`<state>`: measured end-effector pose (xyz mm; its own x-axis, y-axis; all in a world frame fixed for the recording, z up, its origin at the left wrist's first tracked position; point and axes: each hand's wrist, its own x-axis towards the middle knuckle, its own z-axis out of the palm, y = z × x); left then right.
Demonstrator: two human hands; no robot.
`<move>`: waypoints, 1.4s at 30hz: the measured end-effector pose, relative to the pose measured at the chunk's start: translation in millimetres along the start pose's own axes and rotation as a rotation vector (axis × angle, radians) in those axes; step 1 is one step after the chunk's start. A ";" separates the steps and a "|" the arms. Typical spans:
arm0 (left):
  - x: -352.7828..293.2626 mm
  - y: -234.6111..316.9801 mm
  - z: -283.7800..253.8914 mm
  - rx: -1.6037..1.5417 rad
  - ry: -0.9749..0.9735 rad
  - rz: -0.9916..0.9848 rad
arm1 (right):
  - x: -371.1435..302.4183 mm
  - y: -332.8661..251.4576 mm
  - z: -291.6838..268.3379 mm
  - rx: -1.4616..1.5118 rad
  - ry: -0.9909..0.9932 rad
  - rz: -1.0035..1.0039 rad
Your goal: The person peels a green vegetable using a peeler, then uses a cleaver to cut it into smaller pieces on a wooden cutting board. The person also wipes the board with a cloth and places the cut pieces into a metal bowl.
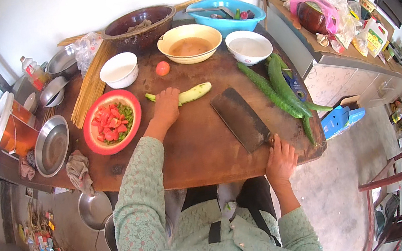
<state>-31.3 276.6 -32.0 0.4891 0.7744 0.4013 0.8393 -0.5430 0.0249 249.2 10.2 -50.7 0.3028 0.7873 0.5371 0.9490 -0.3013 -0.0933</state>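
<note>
My left hand is closed over a mostly peeled cucumber lying crosswise on the brown wooden table. The pale end sticks out to the right of the fingers, and a greener tip shows to the left. At the front edge, my right hand grips the handle of a cleaver, its fingers hiding most of that handle. The dark, broad blade lies flat on the wood, pointing away and to the left. A tomato sits beyond my left hand. Unpeeled cucumbers lie to the right of the blade.
Left stands a red-rimmed plate of chopped tomato and green pieces. White bowls, a cream basin, a brown basin and a blue basin line the back. A metal basin and a rag are far left.
</note>
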 end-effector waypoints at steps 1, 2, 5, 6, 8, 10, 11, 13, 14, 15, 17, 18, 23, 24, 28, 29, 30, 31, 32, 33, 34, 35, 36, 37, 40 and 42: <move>-7.1 3.2 4.8 0.025 0.027 0.035 | -0.1 -0.3 0.7 0.001 -0.006 0.007; -13.5 11.7 2.5 0.075 0.003 0.021 | 0.4 0.6 1.5 0.009 0.001 0.003; -38.4 36.3 -8.1 0.169 -0.036 -0.033 | 0.5 1.7 4.6 0.016 0.008 -0.003; -46.9 41.4 -9.4 0.144 -0.047 -0.054 | 0.3 1.5 4.7 0.009 0.001 -0.002; -64.7 52.7 -14.5 0.090 -0.075 -0.099 | -0.1 0.9 3.6 0.000 -0.012 -0.003; -79.0 61.7 -26.4 0.061 -0.086 -0.105 | 1.6 0.0 2.4 -0.003 -0.022 -0.010; -89.7 67.2 -31.6 0.035 -0.083 -0.108 | 0.2 0.9 1.5 -0.031 -0.026 -0.028; -108.1 77.6 -38.5 0.012 -0.069 -0.107 | 1.0 3.8 2.1 -0.086 -0.031 -0.066; -118.4 82.7 -40.8 0.015 -0.062 -0.106 | 0.8 4.8 0.3 -0.094 -0.067 -0.084; -128.2 87.5 -43.0 0.018 -0.054 -0.105 | 1.1 5.9 -2.7 -0.102 -0.104 -0.103; -145.5 96.3 -48.3 0.087 -0.030 -0.107 | 3.8 8.9 -9.2 -0.045 -0.167 -0.143; -153.2 99.0 -50.7 0.122 -0.017 -0.107 | 4.7 6.6 -13.2 -0.017 -0.217 -0.130; -173.3 99.4 -54.1 0.178 0.146 -0.147 | 8.9 14.3 -17.9 0.249 -0.416 -0.114; -175.3 98.1 -53.1 0.178 0.195 -0.154 | 10.4 19.2 -16.3 0.337 -0.472 -0.114; -177.1 96.3 -50.9 0.107 0.187 -0.209 | 14.2 33.4 -24.9 1.147 -0.923 0.310; -176.5 95.4 -52.0 0.073 0.163 -0.219 | 18.5 32.3 -37.8 1.231 -0.962 0.384; -177.1 95.2 -52.0 0.038 0.140 -0.229 | 20.7 33.1 -45.8 1.313 -1.000 0.460; -178.8 95.7 -50.8 0.028 0.144 -0.229 | 17.0 41.9 -43.4 1.360 -1.039 0.471; -177.6 96.3 -50.1 0.015 0.153 -0.221 | 14.5 40.2 -52.1 1.370 -0.975 0.479; -177.9 95.9 -49.6 0.008 0.158 -0.212 | 10.6 32.3 -63.1 1.386 -0.915 0.488; -177.6 96.1 -50.0 0.026 0.195 -0.207 | 10.2 25.0 -73.7 1.400 -0.854 0.498; -176.7 96.7 -52.5 0.042 0.231 -0.195 | 11.5 20.5 -84.1 1.402 -0.826 0.473; -176.6 96.3 -53.8 0.064 0.265 -0.183 | 13.6 12.6 -93.8 1.406 -0.793 0.411; -177.4 95.8 -53.4 0.061 0.228 -0.197 | 16.8 3.2 -103.6 1.408 -0.759 0.349; -179.5 94.9 -53.5 0.058 0.140 -0.218 | 19.1 -10.0 -109.8 1.318 -0.726 0.157; -178.6 93.9 -54.4 0.057 0.120 -0.225 | 23.0 -21.1 -111.0 1.160 -0.682 -0.058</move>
<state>-52.8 69.6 -51.5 0.2599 0.8275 0.4976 0.9374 -0.3399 0.0756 226.3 -25.1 56.7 -0.0785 0.9941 0.0752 0.3855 0.0998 -0.9173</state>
